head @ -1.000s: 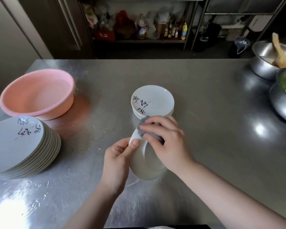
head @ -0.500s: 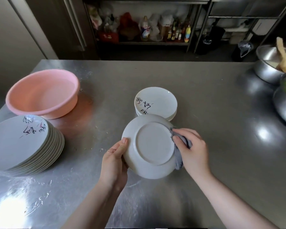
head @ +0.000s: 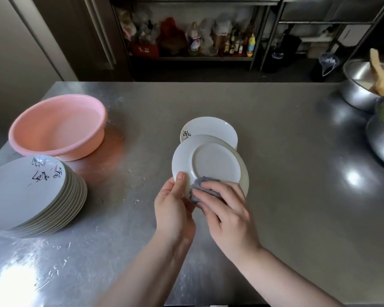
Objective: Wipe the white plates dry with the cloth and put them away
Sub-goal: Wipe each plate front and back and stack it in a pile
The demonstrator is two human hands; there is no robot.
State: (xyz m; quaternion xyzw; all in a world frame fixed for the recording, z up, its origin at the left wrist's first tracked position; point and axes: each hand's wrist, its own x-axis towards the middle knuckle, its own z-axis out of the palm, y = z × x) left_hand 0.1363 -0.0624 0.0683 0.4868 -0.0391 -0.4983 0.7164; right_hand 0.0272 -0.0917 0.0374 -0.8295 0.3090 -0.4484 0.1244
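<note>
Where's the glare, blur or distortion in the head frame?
Head view: blown-out glare on the steel table at near left, smaller hotspot at right; wide-angle bending at the edges; right forearm slightly motion-blurred; back shelving dim and murky. The held plate, grey cloth, left hand and right hand are evenly lit and sharp.

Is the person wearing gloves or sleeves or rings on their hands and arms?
No. The left hand and right hand are bare, with no gloves and no rings that show. Both forearms are uncovered right down to the picture's bottom edge, so no sleeve shows. No watch or bracelet appears on either wrist. The fingernails look short and unpainted.
</note>
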